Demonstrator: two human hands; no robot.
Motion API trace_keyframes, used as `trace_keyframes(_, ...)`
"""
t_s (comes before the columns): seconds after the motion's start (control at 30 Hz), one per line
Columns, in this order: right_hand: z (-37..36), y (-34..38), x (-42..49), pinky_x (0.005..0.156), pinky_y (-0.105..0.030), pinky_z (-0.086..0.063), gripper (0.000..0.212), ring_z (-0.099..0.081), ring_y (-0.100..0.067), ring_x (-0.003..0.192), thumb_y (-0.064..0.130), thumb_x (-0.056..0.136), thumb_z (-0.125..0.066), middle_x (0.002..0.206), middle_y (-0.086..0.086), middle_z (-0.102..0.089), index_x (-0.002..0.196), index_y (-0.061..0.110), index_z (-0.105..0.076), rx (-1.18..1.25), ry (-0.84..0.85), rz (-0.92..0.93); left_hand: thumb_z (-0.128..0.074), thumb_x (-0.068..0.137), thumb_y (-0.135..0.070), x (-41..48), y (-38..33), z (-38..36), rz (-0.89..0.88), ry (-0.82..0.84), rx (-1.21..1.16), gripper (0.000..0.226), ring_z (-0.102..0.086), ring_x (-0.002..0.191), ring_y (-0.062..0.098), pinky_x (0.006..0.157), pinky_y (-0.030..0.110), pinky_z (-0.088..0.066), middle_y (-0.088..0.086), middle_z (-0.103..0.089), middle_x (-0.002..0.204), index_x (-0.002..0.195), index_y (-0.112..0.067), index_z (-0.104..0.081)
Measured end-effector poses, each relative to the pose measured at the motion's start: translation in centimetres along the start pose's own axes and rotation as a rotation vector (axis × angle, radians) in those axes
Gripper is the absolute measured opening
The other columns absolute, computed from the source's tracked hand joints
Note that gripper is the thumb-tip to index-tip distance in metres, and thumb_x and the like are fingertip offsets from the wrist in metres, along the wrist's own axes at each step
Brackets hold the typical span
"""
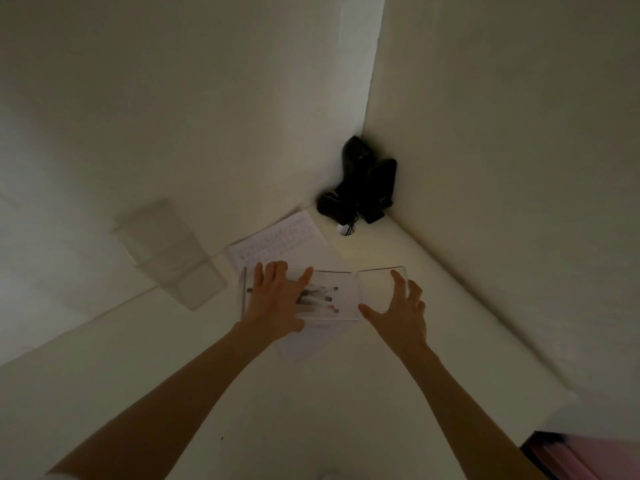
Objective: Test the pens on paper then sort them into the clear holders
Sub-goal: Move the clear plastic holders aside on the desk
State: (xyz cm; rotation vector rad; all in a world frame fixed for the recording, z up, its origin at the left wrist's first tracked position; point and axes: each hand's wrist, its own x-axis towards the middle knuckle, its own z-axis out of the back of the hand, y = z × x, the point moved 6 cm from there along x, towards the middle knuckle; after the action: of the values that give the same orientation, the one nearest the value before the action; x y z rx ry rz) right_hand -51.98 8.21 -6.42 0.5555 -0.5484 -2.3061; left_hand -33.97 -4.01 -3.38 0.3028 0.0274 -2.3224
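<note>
Left hand (273,299) over clear holder (348,289) of pens (323,298) — right hand (398,315) spread.

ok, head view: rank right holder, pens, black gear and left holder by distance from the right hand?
1. right holder: at the fingertips of the right hand.
2. pens: in the clear box just left of it.
3. black gear: back in the wall corner.
4. left holder: far left, by the wall.
</note>
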Motion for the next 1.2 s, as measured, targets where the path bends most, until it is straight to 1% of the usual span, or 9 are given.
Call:
trace_keyframes(0.2,-0.2,0.2,0.2,0.097,-0.047,-0.042,0.094,-0.035,-0.038,0.125,0.049,0.075,-0.072,0.148,-0.012,-0.017,0.147,0.026,-0.016,0.105,0.021,0.044,-0.064,0.069,-0.06,-0.1,0.6,0.4,0.017,-0.013,0.009,0.104,-0.015,0.132,0.033,0.111,0.05,0.001,0.017,-0.018,0.14,0.146,-0.031,-0.002)
trace_keyframes(0.33,-0.8,1.1,0.1,0.102,-0.05,-0.039,0.095,-0.027,-0.039,0.132,0.051,0.075,-0.07,0.15,-0.013,-0.014,0.148,0.026,-0.014,0.108,0.058,0.063,-0.063,0.068,-0.062,-1.0,1.7,0.2,0.052,-0.018,-0.008,0.103,-0.016,0.131,0.032,0.111,0.049,0.001,0.014,-0.02,0.14,0.146,-0.032,-0.003)
trace_keyframes(0.5,-2.0,2.9,-0.8,0.107,-0.046,-0.03,0.094,-0.02,-0.036,0.137,0.052,0.078,-0.067,0.153,-0.011,-0.009,0.149,0.027,-0.009,0.106,0.09,0.087,-0.065,0.068,-0.06,-3.0,3.6,0.6,0.086,-0.044,-0.03,0.102,-0.016,0.132,0.032,0.111,0.048,0.003,0.015,-0.02,0.14,0.146,-0.032,-0.005)
trace_keyframes(0.7,-4.0,6.0,-2.8,0.108,-0.045,-0.028,0.095,-0.022,-0.033,0.137,0.052,0.076,-0.068,0.152,-0.011,-0.013,0.148,0.025,-0.013,0.16,0.099,0.156,-0.067,0.068,-0.058,-6.3,6.7,1.2,0.148,-0.053,-0.001,0.103,-0.015,0.132,0.033,0.11,0.048,0.004,0.016,-0.019,0.141,0.146,-0.031,-0.006)
trace_keyframes(0.83,-6.1,7.7,-4.7,0.114,-0.046,-0.015,0.097,-0.01,-0.03,0.143,0.051,0.077,-0.069,0.154,-0.012,-0.01,0.148,0.024,-0.01,0.217,0.127,0.183,-0.067,0.068,-0.057,-8.5,8.4,1.4,0.172,-0.051,0.068,0.103,-0.014,0.133,0.032,0.111,0.049,0.004,0.016,-0.018,0.141,0.146,-0.031,-0.005)
trace_keyframes(1.0,-7.9,9.4,-6.5,0.113,-0.051,-0.022,0.1,-0.008,-0.034,0.143,0.049,0.075,-0.071,0.155,-0.015,-0.004,0.149,0.026,-0.008,0.288,0.165,0.172,-0.068,0.07,-0.052,-10.7,10.3,1.7,0.185,-0.093,0.106,0.103,-0.01,0.135,0.034,0.11,0.049,0.009,0.018,-0.015,0.144,0.147,-0.029,-0.004)
trace_keyframes(1.07,-8.3,10.1,-7.0,0.11,-0.05,-0.025,0.1,-0.013,-0.034,0.141,0.049,0.075,-0.071,0.154,-0.015,-0.006,0.149,0.025,-0.008,0.293,0.167,0.196,-0.068,0.07,-0.051,-11.5,10.9,1.9,0.195,-0.101,0.107,0.102,-0.01,0.135,0.034,0.11,0.049,0.009,0.018,-0.016,0.144,0.147,-0.028,-0.004)
trace_keyframes(1.13,-8.5,10.8,-7.4,0.109,-0.048,-0.026,0.099,-0.015,-0.033,0.14,0.048,0.075,-0.072,0.154,-0.012,-0.009,0.149,0.024,-0.01,0.301,0.172,0.236,-0.072,0.067,-0.049,-12.6,11.6,1.9,0.205,-0.14,0.046,0.103,-0.013,0.134,0.034,0.11,0.049,0.009,0.019,-0.02,0.142,0.146,-0.027,-0.011)
trace_keyframes(1.2,-8.7,11.6,-7.8,0.11,-0.045,-0.024,0.098,-0.014,-0.029,0.141,0.045,0.075,-0.073,0.153,-0.011,-0.013,0.148,0.021,-0.012,0.353,0.185,0.282,-0.081,0.055,-0.046,-13.8,12.7,2.0,0.204,-0.241,-0.022,0.107,-0.02,0.13,0.033,0.11,0.049,0.005,0.022,-0.032,0.137,0.144,-0.024,-0.026)
